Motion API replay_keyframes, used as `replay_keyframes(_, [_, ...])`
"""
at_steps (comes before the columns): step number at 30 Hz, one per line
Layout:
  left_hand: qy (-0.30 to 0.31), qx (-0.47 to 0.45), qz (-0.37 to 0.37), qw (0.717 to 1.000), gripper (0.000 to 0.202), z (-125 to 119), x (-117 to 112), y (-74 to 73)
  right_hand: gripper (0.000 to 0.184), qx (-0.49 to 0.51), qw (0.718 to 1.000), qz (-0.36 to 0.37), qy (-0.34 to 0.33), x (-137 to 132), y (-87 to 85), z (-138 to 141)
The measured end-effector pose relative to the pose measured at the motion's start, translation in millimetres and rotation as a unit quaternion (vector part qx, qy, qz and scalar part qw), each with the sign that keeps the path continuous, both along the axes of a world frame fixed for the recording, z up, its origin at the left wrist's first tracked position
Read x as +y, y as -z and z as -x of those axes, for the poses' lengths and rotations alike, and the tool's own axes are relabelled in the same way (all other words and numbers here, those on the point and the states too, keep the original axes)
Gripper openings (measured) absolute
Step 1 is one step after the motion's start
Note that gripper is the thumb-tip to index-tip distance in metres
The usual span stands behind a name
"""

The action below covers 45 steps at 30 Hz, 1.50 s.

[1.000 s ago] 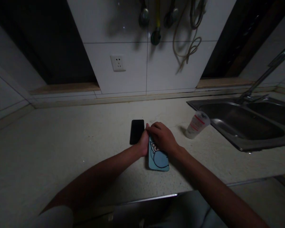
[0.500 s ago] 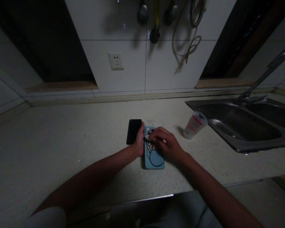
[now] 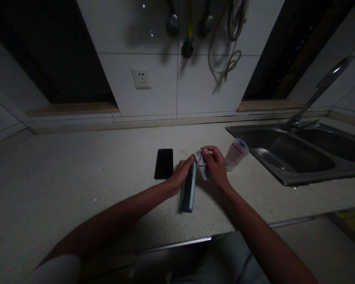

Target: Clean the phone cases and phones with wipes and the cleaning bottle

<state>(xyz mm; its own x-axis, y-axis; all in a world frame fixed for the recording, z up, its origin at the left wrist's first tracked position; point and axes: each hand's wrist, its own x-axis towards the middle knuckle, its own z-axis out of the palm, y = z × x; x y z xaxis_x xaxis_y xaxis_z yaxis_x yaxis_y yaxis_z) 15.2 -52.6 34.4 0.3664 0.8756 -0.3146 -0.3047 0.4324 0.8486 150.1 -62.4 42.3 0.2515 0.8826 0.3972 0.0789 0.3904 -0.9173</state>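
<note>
My left hand [image 3: 182, 173] is closed around the upper part of a light-blue flat case [image 3: 192, 193]. The case is turned up on its long edge, its dark side facing left and a pale blue strip on the right. Just right of its top end, my right hand [image 3: 215, 161] pinches a small pale piece [image 3: 203, 169] with dark line print; what it is made of is unclear. A black smartphone [image 3: 164, 163] lies flat on the counter, left of my left hand.
A clear plastic cup [image 3: 236, 154] with red print stands tilted-looking just beyond my right hand. Farther right is a steel double sink [image 3: 286, 182] with a faucet [image 3: 310, 100]. A wall socket [image 3: 141, 79] and hanging cord [image 3: 229, 67] are behind the counter [image 3: 77, 165].
The blue case has rolled from its cartoon-printed face onto its edge. My right hand has moved off it to the right, holding the pale piece. The whole view has shifted slightly.
</note>
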Motion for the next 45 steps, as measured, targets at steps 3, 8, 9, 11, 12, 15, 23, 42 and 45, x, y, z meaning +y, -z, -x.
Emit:
replay_keyframes(3, [-0.056, 0.067, -0.054, 0.995, 0.029, -3.3, -2.3, -0.7, 0.038, -0.03, 0.997, 0.051, -0.04, 0.7, 1.1, -1.1])
replay_keyframes(8, [-0.057, 0.111, -0.053, 0.991, 0.037, -0.7, -0.8, -6.7, 0.045, -0.134, 0.984, 0.109, -0.039, 5.3, 8.7, -6.6])
replay_keyframes(9, [-0.059, 0.109, -0.058, 0.991, 0.039, -0.1, 0.0, -8.3, 0.042, -0.15, 0.983, 0.106, -0.022, 6.8, 10.5, -8.7])
replay_keyframes(11, [-0.061, 0.117, -0.07, 0.989, 0.046, 0.4, 1.8, -11.3, 0.034, -0.195, 0.975, 0.105, 0.018, 9.2, 13.3, -13.1])
replay_keyframes(12, [-0.063, 0.127, -0.08, 0.987, 0.049, 0.4, 2.9, -12.4, 0.03, -0.229, 0.967, 0.108, 0.042, 9.9, 14.0, -15.0])
replay_keyframes(15, [-0.067, 0.172, -0.131, 0.974, 0.049, 0.6, 7.4, -12.8, 0.024, -0.348, 0.923, 0.126, 0.105, 9.1, 13.0, -18.7])
replay_keyframes(23, [0.067, 0.463, -0.421, 0.778, 0.044, 27.2, 22.7, -14.5, 0.027, -0.522, 0.819, 0.181, 0.156, 4.6, 3.0, -22.0])
replay_keyframes(42, [0.151, 0.764, -0.256, 0.572, 0.099, 68.6, 51.7, -42.2, 0.028, -0.571, 0.794, 0.181, 0.103, 9.7, 10.4, -26.1])
replay_keyframes(45, [0.14, 0.753, -0.249, 0.593, 0.106, 68.4, 56.1, -37.4, 0.026, -0.547, 0.825, 0.131, 0.061, 12.3, 15.0, -25.7])
